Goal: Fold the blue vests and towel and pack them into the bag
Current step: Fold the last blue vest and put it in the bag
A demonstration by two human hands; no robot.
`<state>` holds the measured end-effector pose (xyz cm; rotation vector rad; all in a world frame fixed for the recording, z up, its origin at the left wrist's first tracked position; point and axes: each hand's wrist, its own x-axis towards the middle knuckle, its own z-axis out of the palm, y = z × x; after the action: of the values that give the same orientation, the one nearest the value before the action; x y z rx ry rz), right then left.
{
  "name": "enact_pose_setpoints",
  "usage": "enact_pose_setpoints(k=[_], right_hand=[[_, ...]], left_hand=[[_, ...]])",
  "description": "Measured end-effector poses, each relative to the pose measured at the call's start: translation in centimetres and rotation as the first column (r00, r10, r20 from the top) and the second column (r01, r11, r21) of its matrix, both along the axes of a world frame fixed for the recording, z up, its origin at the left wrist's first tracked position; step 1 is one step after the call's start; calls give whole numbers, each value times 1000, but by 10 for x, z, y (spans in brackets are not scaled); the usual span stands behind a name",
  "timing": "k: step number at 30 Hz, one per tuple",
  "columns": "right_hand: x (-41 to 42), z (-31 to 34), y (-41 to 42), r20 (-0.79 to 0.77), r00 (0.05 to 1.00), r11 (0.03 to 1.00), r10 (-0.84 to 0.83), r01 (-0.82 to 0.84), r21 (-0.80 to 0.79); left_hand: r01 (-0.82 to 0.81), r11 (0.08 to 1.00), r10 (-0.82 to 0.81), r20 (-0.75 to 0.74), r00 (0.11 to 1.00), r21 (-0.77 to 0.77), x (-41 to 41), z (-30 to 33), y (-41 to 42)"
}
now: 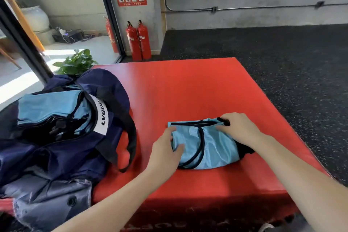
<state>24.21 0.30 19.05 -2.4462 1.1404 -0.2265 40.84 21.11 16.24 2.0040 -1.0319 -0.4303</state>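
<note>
A light blue vest [212, 145] with black trim lies folded into a small bundle on the red mat [188, 90]. My left hand [165, 149] grips the bundle's left edge, thumb on top of the cloth. My right hand [239, 128] rests on its far right corner, fingers curled over the black trim. The navy bag [62, 137] stands open at the left, with a white label, and folded light blue cloth [49, 105] lies inside it. No towel is visible.
The bag's black strap [130, 137] trails onto the mat between bag and vest. A potted plant [77, 62] stands behind the bag. Two red fire extinguishers [139, 39] stand at the wall. Dark speckled floor [282, 62] surrounds the mat.
</note>
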Motion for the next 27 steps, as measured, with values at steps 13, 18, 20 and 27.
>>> enact_pose_setpoints(k=[13,18,20,27], right_hand=[[-5,29,77,230,973,990,4,28,-135],[-6,3,121,-32,996,996,80,-79,47],[-6,-4,119,-90,993,996,80,-82,-19],[-8,-18,104,-87,994,993,68,-76,-87]], left_hand=[[-4,997,-14,219,976,83,13,-9,12],[29,989,-78,350,934,143,26,-1,4],[153,984,-175,357,918,88,35,1,-6],[271,938,-334,363,870,214,64,-2,-32]])
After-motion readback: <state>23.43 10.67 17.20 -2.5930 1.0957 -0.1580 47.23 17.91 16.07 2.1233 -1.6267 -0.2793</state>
